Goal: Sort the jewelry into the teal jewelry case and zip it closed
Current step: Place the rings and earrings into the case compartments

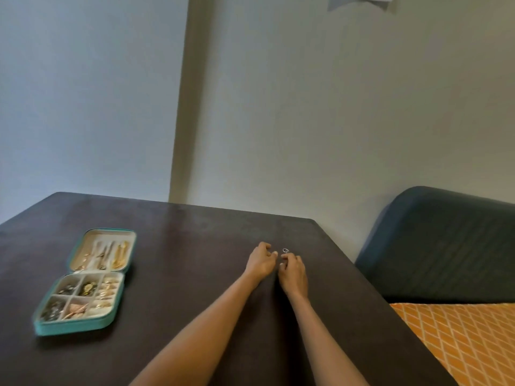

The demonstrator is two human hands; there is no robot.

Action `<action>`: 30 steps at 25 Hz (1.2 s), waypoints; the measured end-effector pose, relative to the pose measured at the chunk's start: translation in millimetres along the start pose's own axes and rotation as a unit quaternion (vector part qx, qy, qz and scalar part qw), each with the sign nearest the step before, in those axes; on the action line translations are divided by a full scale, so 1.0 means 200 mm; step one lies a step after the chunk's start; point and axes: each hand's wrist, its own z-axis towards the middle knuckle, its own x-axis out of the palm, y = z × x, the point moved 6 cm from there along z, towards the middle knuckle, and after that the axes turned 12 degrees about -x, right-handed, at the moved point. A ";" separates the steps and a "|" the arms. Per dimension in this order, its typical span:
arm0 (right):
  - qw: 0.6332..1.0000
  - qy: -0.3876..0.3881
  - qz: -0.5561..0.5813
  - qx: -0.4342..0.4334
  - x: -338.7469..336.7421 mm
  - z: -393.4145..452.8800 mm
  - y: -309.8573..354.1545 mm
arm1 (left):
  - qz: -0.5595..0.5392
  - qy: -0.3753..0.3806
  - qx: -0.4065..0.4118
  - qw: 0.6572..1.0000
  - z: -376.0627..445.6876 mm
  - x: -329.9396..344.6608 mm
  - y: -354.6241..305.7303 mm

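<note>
Spanning the lower frame, the dark brown wooden table [195, 246] carries the open teal zippered jewelry case [86, 282] at lower left, its compartments holding jewelry. At centre, the left hand [260, 263] and right hand [294, 273] rest close together, fingers loosely curled, gripping nothing visible. A small silver ring [286, 250] lies just beyond the right fingertips.

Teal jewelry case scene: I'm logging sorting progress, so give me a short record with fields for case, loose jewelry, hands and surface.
case: teal jewelry case lies open at the table's left, compartments hold jewelry, unzipped
loose jewelry: one small silver ring on the table, far from the case
left hand: fingers curled, beside the ring
right hand: fingertips at the ring; grip unclear
surface: dark table
</note>
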 end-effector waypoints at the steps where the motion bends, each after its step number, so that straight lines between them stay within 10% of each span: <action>1: 1.000 -0.005 -0.014 0.000 -0.02 0.04 -0.04 | 0.003 0.002 0.000 1.000 0.04 0.02 -0.01; 13: 0.991 0.029 -0.131 -0.011 0.01 0.24 -0.11 | -0.013 0.007 0.001 1.000 0.25 0.01 0.05; 18: 0.982 0.106 0.158 -0.015 0.08 0.18 0.01 | 0.021 -0.031 0.057 0.998 0.14 -0.05 0.01; 22: 0.896 0.138 0.419 0.053 0.04 0.04 0.13 | 0.031 -0.071 0.097 0.992 0.02 -0.18 0.00; 30: 0.856 0.048 0.514 0.014 -0.07 -0.19 0.44 | -0.086 -0.145 0.067 0.983 -0.27 -0.49 0.09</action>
